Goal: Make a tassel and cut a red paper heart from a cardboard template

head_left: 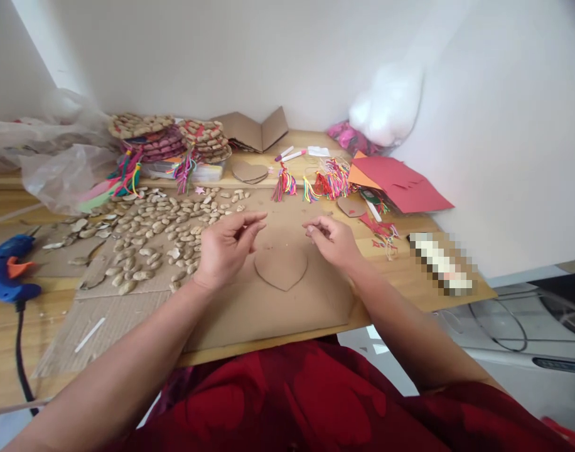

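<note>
A brown cardboard heart (282, 267) lies flat on a larger sheet of cardboard (250, 320), its point toward me. My left hand (231, 245) hovers at the heart's upper left, thumb and fingers apart, and I see nothing held in it. On the other side, my right hand (333, 242) is just above the heart's upper right. Its fingers are loosely bent with the thumb a little away from them, and no object shows there. Many loose peanuts (149, 229) are spread over the cardboard left of my left hand.
A blue glue gun (9, 267) lies at the far left, its cord hanging down. Peanut-covered pieces (203, 138) are stacked behind, near another cardboard heart (250, 171). Colourful tassels (332, 179), markers (293, 155) and red sheets (400, 182) lie toward the back right.
</note>
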Motion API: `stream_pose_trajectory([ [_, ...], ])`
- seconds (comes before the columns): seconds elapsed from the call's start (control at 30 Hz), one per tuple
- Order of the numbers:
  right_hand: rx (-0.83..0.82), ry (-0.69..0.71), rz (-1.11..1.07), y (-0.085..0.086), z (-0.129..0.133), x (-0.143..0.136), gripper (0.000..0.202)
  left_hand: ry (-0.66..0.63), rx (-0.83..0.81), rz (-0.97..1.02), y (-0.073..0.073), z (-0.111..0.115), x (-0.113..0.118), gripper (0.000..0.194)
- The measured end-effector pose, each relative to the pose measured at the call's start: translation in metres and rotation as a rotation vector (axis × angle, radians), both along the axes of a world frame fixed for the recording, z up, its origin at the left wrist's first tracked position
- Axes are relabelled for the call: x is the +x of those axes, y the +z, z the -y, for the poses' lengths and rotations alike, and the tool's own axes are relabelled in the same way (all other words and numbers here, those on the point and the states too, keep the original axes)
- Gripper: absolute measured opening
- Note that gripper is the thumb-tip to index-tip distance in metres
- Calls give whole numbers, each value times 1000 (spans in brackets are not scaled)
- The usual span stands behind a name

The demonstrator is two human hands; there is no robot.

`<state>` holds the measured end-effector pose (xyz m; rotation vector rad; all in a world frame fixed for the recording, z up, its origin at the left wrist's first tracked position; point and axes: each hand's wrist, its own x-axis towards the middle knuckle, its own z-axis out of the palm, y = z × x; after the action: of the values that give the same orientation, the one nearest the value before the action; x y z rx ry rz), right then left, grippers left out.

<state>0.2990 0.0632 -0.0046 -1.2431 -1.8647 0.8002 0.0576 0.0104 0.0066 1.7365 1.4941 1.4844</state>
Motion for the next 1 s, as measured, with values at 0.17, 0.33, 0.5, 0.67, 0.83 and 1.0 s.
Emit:
stream_pose_trajectory([
  [0.17,56,71,168,-4,15,1,17,-131,142,-444,13,18,-1,35],
  [0.33,286,227,377,-10,20,-7,25,-539,270,-809,-7,36,21,23],
  [0.5,329,224,498,-17,16,-12,45,-621,217,-951,-26,42,30,24],
  [0.67,325,165,430,-19,15,-14,34,-619,185,-975,-23,40,25,22],
  [0.83,339,164,427,-22,13,-14,20,-587,172,-934,-24,38,24,19],
  [1.0,324,140,424,-25,11,-14,18,-550,294,-762,-28,32,19,20],
])
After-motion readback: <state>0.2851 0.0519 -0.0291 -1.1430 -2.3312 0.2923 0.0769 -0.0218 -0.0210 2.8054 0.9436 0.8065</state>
